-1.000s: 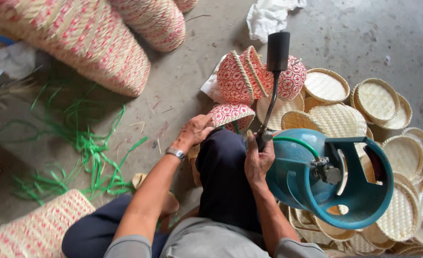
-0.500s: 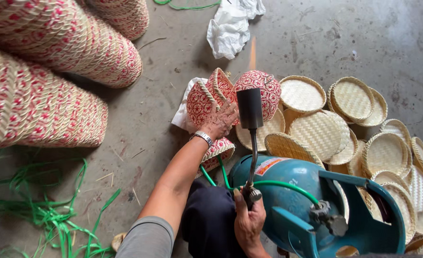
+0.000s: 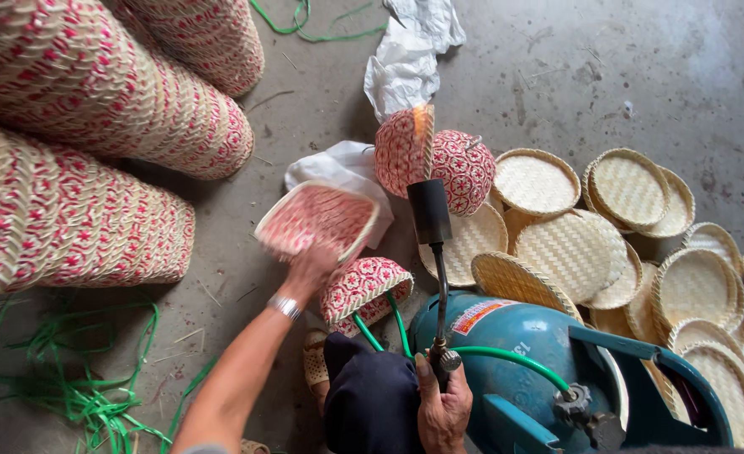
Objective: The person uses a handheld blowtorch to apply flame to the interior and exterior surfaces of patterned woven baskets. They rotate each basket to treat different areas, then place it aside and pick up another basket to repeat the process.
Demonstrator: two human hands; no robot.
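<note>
My left hand (image 3: pixel 309 271) holds a small red-and-natural woven basket (image 3: pixel 317 220) by its underside, lifted and blurred. My right hand (image 3: pixel 443 408) grips the handle of a gas torch (image 3: pixel 431 214), whose black nozzle points up with a small flame at its tip near two red-patterned woven baskets (image 3: pixel 435 164) standing on edge. A green hose (image 3: pixel 506 357) runs from the torch to a blue gas cylinder (image 3: pixel 523 361) lying beside my right hand. Another red woven basket (image 3: pixel 364 290) rests upside down on my knee.
Tall stacks of red-patterned woven baskets (image 3: pixel 78 143) lie at the left. Several plain natural woven trays (image 3: pixel 624 235) are piled at the right. White crumpled paper (image 3: pixel 410 55) lies on the concrete floor. Green plastic strips (image 3: pixel 69 378) are scattered at the lower left.
My left hand has taken one red basket from the standing group and lifted it leftward. The torch stays pointed up and the view has tilted further forward.
</note>
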